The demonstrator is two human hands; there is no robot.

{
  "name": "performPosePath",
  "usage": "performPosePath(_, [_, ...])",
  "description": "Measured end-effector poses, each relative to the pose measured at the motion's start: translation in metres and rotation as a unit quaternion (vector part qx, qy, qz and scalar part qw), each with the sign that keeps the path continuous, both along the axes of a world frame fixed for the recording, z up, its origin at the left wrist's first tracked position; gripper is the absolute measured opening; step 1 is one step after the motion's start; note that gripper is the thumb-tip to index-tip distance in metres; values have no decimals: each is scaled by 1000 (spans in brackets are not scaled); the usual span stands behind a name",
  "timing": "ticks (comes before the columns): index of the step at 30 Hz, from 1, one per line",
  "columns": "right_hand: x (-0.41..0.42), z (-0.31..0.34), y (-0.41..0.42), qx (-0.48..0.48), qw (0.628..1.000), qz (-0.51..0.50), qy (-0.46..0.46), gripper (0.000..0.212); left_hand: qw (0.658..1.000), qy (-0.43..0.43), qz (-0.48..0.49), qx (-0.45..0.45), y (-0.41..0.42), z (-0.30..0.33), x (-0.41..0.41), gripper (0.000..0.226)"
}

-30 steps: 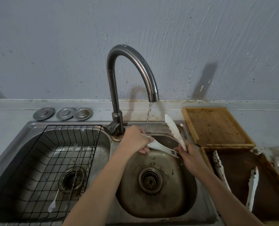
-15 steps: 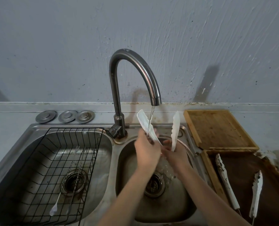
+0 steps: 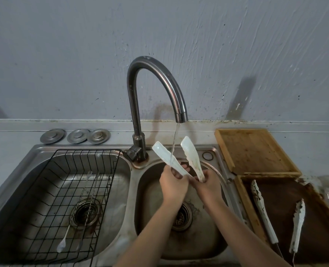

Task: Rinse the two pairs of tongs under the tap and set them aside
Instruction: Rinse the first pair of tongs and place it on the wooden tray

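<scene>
L hand (image 3: 172,183) grips L arm of white tongs (image 3: 168,159), long axis up-left, tip away | R hand (image 3: 208,185) holds R arm, tip up | stream (image 3: 174,143) falls btwn arms | dirty tongs (image 3: 261,209) in dark tray (image 3: 244,197) R of R hand, tips away | no legible text

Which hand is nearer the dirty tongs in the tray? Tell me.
Right. The right hand holds the white tongs over the right basin, just left of the tray with the dirty tongs; the left hand is farther left, beyond it.
</scene>
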State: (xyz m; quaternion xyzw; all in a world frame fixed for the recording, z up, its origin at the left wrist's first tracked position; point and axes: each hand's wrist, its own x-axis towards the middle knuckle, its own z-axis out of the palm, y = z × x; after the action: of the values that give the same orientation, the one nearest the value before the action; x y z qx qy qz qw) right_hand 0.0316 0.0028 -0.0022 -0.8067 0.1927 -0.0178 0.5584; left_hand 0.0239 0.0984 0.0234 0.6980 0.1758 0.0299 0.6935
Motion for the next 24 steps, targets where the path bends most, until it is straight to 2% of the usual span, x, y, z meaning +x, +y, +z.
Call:
performPosePath(2, [-3, -1, -1, -14, 1000, -1, 8, 36, 1000, 12, -13, -6, 6, -3, 5, 35])
performPosePath(4, [-4, 0, -5, -32, 999, 5, 5, 33, 999, 14, 12, -32, 12, 2, 11, 24])
performPosePath(7, [-4, 6, -11, -34, 999, 22, 4, 29, 994, -37, 71, -80, 27, 19, 19, 11])
performPosePath(10, [-6, 6, -16, -13, 999, 46, 17, 23, 985, -94, 109, -97, 36, 28, 25, 14])
performPosePath(14, [-14, 8, -15, 6, 991, 126, 43, 5, 989, -123, 78, -10, 26, 25, 19, 11])
performPosePath(16, [-19, 11, -14, 7, 983, 168, 79, 13, 991, -114, 51, 49, 23, 23, 18, 8])
performPosePath(19, [-28, 14, -16, -19, 962, 243, 124, 30, 992, -50, -23, 111, 23, 21, 22, 12])
performPosePath(21, [-33, 13, -19, -21, 947, 296, 125, 37, 996, -30, -82, 19, 25, 21, 24, 18])
performPosePath(24, [-35, 15, -21, -4, 936, 331, 123, 58, 985, -11, -106, -138, 35, 16, 26, 20])
